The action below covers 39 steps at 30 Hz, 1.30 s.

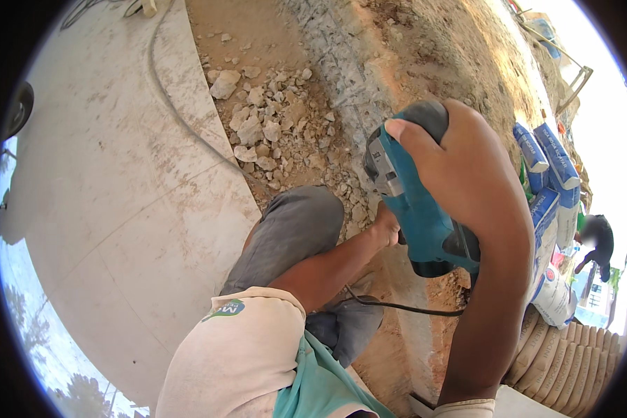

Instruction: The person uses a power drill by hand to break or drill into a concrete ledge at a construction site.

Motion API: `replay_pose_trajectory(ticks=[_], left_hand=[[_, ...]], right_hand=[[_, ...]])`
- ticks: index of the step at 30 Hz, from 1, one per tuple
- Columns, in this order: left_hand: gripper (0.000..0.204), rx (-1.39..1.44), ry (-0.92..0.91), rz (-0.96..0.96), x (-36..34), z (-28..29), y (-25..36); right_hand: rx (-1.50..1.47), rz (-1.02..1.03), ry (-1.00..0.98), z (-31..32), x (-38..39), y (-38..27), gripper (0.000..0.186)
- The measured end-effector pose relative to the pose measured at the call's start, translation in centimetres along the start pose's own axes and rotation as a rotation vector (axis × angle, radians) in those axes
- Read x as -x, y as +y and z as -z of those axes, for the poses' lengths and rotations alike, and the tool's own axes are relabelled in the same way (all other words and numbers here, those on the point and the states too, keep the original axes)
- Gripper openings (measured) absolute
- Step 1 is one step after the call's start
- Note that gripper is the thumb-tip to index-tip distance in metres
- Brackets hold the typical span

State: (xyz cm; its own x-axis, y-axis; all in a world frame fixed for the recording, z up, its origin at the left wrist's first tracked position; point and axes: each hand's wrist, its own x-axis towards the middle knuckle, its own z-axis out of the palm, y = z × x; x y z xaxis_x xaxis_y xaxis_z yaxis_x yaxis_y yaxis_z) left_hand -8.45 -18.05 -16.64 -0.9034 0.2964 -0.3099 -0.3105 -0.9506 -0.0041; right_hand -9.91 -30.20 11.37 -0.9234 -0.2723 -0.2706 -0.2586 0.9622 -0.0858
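The right hand (477, 174) is wrapped tight over the top of the blue plastic power hammer tool (414, 202), which points down at the chipped grey concrete strip (341, 76). The left hand (385, 226) reaches under the tool; its fingers are hidden, so I cannot tell their state. The tool looks heavy and hard, best held with 2 hands. The black cord (404, 306) hangs near the knee. Loose pale broken stones (265, 118) lie just beside it. The smooth white slab (118, 209) on the left gives open room.

Ground: pale concrete slab (118, 209) bordering bare dirt strip (460, 56). Loose rubble (272, 125) lies along slab's edge; thin cable (181, 118) crosses slab. Stacked bags (550, 181), possibly cement, at dirt's far edge.
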Motion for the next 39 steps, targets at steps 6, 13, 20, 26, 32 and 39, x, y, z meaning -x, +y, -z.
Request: replay_pose_trajectory(ticks=[6,13,20,26,32,39], left_hand=[[0.026,-0.003,0.139,0.100,-1.2,-0.1,1.9],[0.025,0.010,0.237,0.061,-3.2,3.0,-0.5],[0.025,-0.185,0.292,-0.093,-4.1,10.0,-7.0],[0.027,-0.707,0.252,0.130,5.1,6.3,-7.3],[0.027,-1.096,0.079,-0.204,6.5,12.6,-13.3],[0.025,-1.009,0.056,-0.049,6.8,14.0,-9.8]], right_hand=[[0.069,0.097,-0.038,-2.2,-4.7,-0.7,0.055],[-0.012,0.060,-0.072,-1.5,-2.7,-1.4,0.049],[-0.196,-0.171,0.064,-4.4,4.2,3.0,0.051],[-0.441,-0.324,0.386,-5.6,14.8,7.0,0.035],[-0.648,-0.450,0.537,-7.5,22.9,6.7,0.037],[-0.635,-0.419,0.582,-10.8,24.5,6.9,0.036]])
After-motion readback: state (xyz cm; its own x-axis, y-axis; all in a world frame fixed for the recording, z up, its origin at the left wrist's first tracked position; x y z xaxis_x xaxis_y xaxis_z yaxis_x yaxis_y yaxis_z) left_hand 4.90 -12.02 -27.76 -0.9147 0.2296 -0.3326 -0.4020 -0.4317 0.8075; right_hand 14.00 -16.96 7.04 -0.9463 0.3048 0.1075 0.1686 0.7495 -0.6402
